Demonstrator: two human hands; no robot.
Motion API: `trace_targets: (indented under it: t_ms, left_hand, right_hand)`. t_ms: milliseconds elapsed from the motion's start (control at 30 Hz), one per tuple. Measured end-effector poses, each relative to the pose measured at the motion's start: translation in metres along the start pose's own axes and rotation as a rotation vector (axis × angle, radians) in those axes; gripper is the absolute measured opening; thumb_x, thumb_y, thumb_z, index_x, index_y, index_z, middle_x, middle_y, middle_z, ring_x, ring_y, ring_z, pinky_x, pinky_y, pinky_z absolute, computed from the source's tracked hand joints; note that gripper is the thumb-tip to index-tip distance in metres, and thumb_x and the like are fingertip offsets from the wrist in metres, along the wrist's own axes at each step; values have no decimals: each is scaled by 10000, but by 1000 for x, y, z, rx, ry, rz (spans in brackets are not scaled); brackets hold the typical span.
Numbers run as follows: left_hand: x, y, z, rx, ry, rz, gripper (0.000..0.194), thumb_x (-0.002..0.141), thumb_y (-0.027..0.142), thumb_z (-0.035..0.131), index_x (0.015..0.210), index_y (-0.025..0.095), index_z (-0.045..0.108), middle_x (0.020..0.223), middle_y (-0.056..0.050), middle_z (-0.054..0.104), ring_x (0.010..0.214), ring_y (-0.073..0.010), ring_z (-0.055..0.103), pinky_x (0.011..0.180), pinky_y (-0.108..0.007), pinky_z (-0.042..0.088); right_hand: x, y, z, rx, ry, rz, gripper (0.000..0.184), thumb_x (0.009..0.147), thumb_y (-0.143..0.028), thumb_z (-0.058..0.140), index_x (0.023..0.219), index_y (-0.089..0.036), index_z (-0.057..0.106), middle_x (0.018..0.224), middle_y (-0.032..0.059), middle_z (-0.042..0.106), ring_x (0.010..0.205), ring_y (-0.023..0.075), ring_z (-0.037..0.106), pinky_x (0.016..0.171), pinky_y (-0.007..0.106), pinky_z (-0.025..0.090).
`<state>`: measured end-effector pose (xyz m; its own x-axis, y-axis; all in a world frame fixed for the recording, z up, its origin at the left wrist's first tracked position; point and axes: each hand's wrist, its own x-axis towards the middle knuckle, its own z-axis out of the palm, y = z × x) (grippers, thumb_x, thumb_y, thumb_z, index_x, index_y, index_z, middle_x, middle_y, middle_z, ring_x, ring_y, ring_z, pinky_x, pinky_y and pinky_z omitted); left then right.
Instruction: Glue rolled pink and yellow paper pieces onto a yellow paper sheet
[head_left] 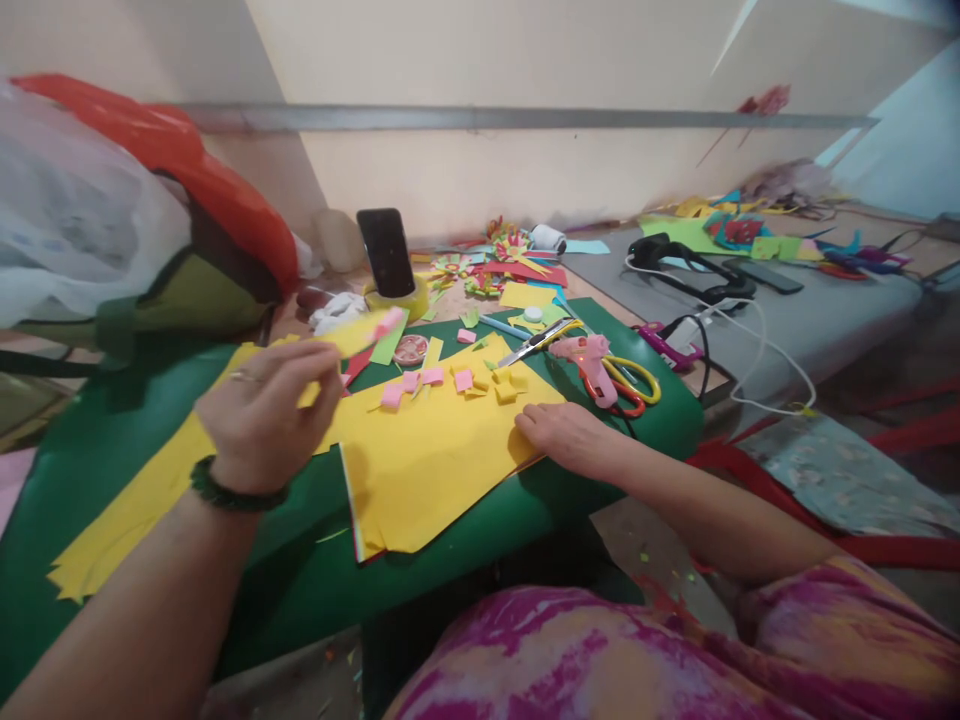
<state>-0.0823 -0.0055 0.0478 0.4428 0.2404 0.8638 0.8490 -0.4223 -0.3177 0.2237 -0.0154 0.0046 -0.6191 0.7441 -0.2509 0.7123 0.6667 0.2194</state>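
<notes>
My left hand [262, 405] is raised over the left part of the table, its fingers pinched on a yellow paper strip [358, 335] with a pink piece at its far end; both are blurred. My right hand [562, 435] rests at the right edge of a large yellow sheet [424, 475], fingers curled down and together. Whatever may be under those fingers is hidden. Along the sheet's far side lie small folded pink pieces [432, 376] and yellow pieces [507, 388]. A utility knife [538, 341] lies beyond the sheet, near a pink glue gun [589, 362].
Scissors [637, 380] with red and yellow handles lie by the glue gun on the green table surface [300, 580]. A phone [385, 252] leans upright in a tape roll [397, 298]. Long yellow sheets [142, 480] spread left. Bags [90, 210] crowd the far left; a white cable [780, 350] hangs right.
</notes>
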Motion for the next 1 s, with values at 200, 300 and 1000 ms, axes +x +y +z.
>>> trace_targets:
  t_ms: [200,300,1000]
  left_hand:
    - [0,-8,-6,-11,47,-200,48,825,157,637,863,185,647,892,12,760,784,-135,711,720,-273,588]
    - [-9,16,2,-222,-181,60,118,871,131,589,948,208,634,967,-23,758,804,-116,704,688,-218,567]
    - [-16,74,11,-697,-1084,177,197,741,86,488,843,161,638,959,-99,668,911,-223,613,777,-325,535]
  right_hand:
    - [-2,5,5,162,97,98,250,886,-25,417,1031,-107,604,949,122,672,832,214,664,624,280,444]
    - [-3,9,8,354,343,177,344,865,-30,404,1144,-121,582,1005,112,673,846,191,658,673,274,476]
    - [-19,61,53,784,617,884,458,743,-557,612,997,-176,619,928,99,697,857,266,648,749,392,496]
